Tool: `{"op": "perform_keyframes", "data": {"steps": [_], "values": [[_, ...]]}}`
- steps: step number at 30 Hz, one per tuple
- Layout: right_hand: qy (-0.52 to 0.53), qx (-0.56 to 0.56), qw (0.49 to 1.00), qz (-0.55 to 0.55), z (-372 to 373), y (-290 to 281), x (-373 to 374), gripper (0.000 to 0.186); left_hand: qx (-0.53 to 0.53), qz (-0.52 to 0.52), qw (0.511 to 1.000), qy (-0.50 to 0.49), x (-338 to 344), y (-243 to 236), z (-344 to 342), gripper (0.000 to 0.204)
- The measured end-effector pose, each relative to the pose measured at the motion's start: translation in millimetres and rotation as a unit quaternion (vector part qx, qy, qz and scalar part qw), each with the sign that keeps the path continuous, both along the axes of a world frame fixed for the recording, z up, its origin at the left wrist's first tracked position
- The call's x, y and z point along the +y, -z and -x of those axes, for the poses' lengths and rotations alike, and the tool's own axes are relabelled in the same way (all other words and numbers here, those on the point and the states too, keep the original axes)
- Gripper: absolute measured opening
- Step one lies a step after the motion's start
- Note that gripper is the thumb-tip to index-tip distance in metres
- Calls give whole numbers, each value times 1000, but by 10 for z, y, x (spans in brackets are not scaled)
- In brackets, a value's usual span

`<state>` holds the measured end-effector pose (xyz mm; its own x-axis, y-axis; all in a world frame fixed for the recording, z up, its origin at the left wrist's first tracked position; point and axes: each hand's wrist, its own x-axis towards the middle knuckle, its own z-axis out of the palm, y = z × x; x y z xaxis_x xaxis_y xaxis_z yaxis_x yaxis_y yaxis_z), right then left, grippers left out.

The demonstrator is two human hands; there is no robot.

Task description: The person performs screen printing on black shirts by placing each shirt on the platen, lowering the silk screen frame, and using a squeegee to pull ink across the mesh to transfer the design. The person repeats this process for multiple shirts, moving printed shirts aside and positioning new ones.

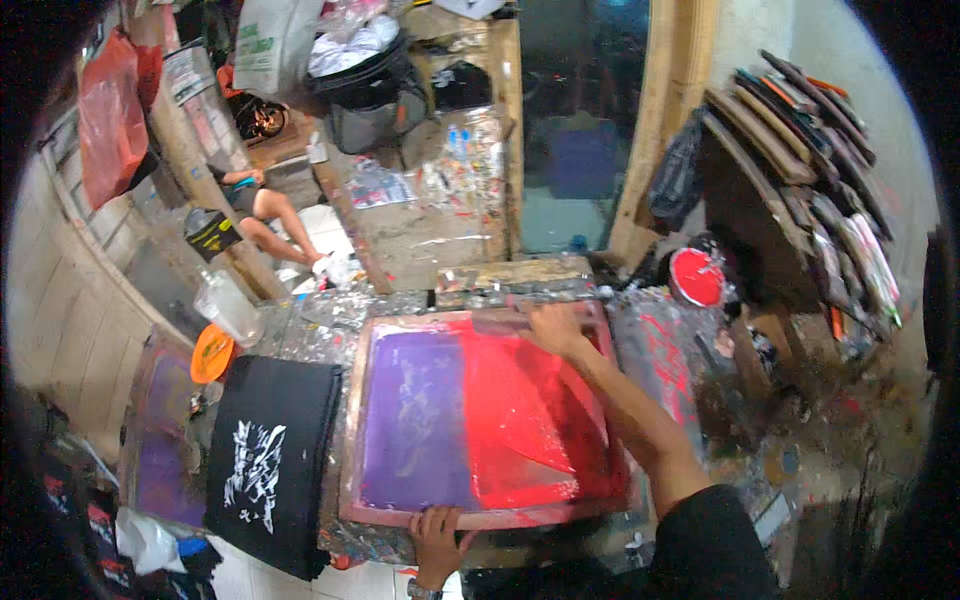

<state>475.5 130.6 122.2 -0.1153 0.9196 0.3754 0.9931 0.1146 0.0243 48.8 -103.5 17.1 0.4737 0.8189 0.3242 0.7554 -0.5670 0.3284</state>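
Observation:
A screen printing frame (pixel 351 430) lies flat on the worktable, its mesh purple on the left and covered with wet red ink (pixel 520 410) on the right. My left hand (pixel 437 540) grips the near wooden edge, fingers over the top. At the far edge, my right hand (pixel 555 328) is closed around a squeegee (pixel 497 322), which it partly hides. My right forearm reaches across the frame's right side. Left of the frame lies a folded black cloth (pixel 270 400) with a white print.
A tub of red ink (pixel 697 277) stands at the far right. Beyond the cloth are an orange bowl (pixel 212 352), a clear plastic container (pixel 228 308) and another purple screen (pixel 165 440). Several frames (pixel 790 130) lean at the right wall. Another person (pixel 280 220) sits at the far left.

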Motion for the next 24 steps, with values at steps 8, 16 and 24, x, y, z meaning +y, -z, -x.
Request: {"op": "perform_keyframes", "data": {"steps": [8, 16, 24], "values": [[-12, -5, 996, 91, 792, 370, -1972, 42, 42, -10, 999, 30, -60, -353, -40, 53], [26, 28, 994, 106, 1166, 121, -2932, 48, 66, -33, 991, 110, 186, -678, -165, 45], [66, 57, 976, -199, 1303, -1125, -2736, 57, 50, -172, 979, 98, 547, -2208, -235, 34]]}}
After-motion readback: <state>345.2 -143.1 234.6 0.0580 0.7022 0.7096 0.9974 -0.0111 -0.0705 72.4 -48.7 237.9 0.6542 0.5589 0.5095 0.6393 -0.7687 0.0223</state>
